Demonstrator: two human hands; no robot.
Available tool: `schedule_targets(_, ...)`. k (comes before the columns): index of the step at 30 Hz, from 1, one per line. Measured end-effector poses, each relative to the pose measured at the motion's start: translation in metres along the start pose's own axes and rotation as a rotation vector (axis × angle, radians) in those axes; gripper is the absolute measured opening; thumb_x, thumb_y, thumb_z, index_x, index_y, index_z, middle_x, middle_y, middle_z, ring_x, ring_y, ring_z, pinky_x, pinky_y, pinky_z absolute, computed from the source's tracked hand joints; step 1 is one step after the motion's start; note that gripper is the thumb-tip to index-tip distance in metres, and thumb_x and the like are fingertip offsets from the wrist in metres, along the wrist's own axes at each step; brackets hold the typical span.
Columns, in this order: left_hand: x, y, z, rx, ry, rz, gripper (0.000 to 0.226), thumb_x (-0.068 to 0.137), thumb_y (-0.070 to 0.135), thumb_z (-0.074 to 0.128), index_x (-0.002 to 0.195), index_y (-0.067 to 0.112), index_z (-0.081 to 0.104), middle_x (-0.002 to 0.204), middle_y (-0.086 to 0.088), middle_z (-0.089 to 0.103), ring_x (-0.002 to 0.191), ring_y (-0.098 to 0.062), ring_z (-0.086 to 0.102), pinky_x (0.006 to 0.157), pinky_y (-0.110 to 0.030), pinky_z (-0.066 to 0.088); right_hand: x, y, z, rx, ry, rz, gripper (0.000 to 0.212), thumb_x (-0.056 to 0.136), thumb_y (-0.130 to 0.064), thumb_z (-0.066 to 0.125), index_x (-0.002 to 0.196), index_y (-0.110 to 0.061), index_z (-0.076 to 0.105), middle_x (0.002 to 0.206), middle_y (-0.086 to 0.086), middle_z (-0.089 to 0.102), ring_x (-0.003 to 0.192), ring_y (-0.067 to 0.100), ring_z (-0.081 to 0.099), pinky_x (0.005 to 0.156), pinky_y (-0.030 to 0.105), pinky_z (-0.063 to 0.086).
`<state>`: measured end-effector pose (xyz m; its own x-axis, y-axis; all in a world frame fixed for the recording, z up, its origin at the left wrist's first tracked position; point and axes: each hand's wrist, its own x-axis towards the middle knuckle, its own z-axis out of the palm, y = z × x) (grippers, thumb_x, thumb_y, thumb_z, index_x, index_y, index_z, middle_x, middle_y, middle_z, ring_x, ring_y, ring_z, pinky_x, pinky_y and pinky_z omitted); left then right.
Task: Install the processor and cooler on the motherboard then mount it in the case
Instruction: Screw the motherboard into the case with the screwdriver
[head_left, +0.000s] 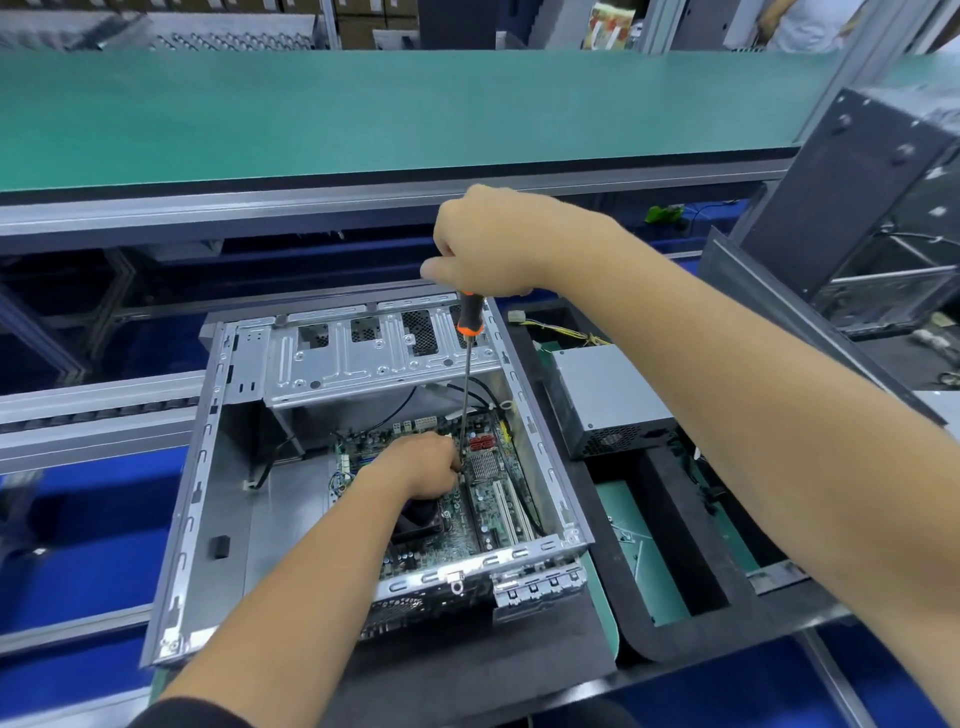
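Lying open on its side on a black foam pad (467, 670), the silver metal computer case (208, 467) shows its whole interior. A green motherboard (467, 525) sits flat on the case floor, toward the right wall, with white expansion slots (506, 512) along its right side, a small finned silver heatsink (485, 464) and red connectors (481, 442) farther back. A black cooler (418, 519) is partly visible on the board, mostly hidden under the left forearm. A perforated drive cage (374, 353) spans the far end of the case.

The right hand (485, 244) is clenched around the top of a screwdriver (467, 364) with a black-and-orange handle, held nearly upright above the case, its long steel shaft running down to the board. The left hand (421, 462) is inside the case, its fingers curled and pinching at the shaft's tip just above the motherboard; whether a screw is there is too small to tell.

Just beside the case's right wall, a grey power supply (608, 400) lies on the pad's far right part, with yellow wires (582, 335) behind it.
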<state>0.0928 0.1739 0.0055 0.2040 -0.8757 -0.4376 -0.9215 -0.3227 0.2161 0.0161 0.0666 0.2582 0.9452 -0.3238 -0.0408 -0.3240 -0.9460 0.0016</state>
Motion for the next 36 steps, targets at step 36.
schedule_targets(36,0.002,-0.005,-0.007,-0.177,0.351,-0.027,0.021,0.091,0.043,0.057,0.086,0.022,0.056,0.072,0.008,0.056,0.062,-0.009,0.052,0.053,-0.025,0.038,-0.002,0.006,0.011,0.365,0.088,-0.003,0.023,0.084,-0.027,0.066,0.090,-0.012,0.050,0.075,0.002,0.063,0.039,0.005,0.060,0.036,0.016,0.040)
